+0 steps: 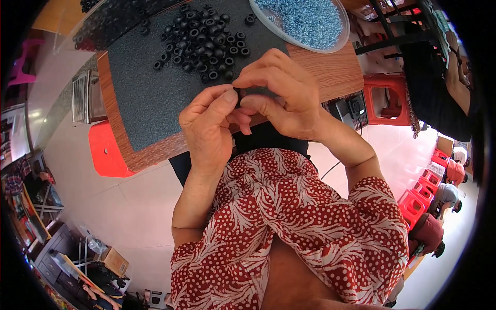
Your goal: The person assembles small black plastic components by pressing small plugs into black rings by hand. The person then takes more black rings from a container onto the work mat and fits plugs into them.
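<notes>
Above the near edge of the table, my left hand [209, 121] and my right hand [287, 93] meet fingertip to fingertip. A small dark piece, apparently a black bead [239, 97], shows between them, mostly covered by fingers. My left thumb and forefinger pinch at it. The right forefinger and thumb curl in from the other side; whether they grip the bead or a finer thing cannot be made out. Just beyond my hands, a loose pile of round black beads with holes [204, 39] lies on a dark grey mat [139, 93].
A clear round tray [330, 49] of tiny blue beads stands at the far right. At the far left is a clear bin [64, 36] with more black beads. Red stools [106, 150] flank the wooden table [330, 72]. A person in black [434, 82] is at the right.
</notes>
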Demonstrator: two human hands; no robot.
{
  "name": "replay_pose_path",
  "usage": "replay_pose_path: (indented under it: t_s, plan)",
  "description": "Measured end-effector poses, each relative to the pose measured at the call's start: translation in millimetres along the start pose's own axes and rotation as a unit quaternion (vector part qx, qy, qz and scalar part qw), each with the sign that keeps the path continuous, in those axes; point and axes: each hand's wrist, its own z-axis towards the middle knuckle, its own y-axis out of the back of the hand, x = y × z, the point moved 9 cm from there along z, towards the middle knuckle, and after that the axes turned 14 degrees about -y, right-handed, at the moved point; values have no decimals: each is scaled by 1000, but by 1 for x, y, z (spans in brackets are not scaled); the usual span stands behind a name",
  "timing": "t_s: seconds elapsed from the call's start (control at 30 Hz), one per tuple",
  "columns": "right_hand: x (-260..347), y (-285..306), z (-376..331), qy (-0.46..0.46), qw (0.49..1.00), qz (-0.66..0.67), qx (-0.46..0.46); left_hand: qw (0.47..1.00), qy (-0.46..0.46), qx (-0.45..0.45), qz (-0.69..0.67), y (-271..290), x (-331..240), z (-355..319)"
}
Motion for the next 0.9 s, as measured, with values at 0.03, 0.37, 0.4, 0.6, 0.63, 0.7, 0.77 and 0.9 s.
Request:
replay_pose_path:
  t_s: [0.03,0.37,0.4,0.6,0.63,0.7,0.77,0.9]
  plan:
    - [1,-1,0,9,1000,-4,6,999,12,-21,-30,2,3,0]
    - [-7,-21,6,-5,986,-153,60,998,-41,-53,20,-1,-9,3]
    - [-6,-26,5,12,982,-172,82,998,-37,-41,19,-3,-8,2]
    - [5,-34,8,107,959,-244,94,998,-43,-21,43,4,-4,2]
    - [8,-35,6,138,954,-248,94,997,-47,-32,45,7,-4,2]
    - [6,-35,7,141,953,-246,108,999,-39,-20,31,4,-4,1]
    - [3,-37,6,143,951,-246,122,999,-32,-8,16,1,-3,0]
    - [5,-36,3,160,952,-234,117,1000,-25,-4,12,-2,-4,-2]
